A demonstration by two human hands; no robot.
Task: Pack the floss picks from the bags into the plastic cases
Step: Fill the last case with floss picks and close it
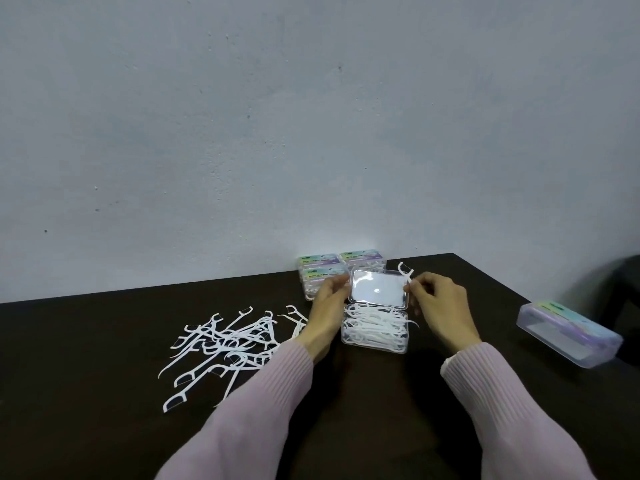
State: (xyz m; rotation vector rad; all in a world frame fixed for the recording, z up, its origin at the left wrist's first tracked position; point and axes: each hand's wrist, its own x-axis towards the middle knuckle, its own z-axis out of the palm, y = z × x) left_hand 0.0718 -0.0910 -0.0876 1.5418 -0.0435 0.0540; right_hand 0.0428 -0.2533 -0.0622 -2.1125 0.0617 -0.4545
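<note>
Dark table (104,341) against a pale wall. Open case (375,332) sits centre, full of picks lying left–right, lid (379,287) tilted up on its far side. Left hand (329,303) grips the lid's left edge. Right hand (440,303) pinches one pick (406,273) just beside the lid's right corner — pick upright, head up. Case mouth lies near and left of that pick; right hand is nearer. Loose picks (221,344) lie left; closed cases (325,268) far; another case (568,332) right.
</note>
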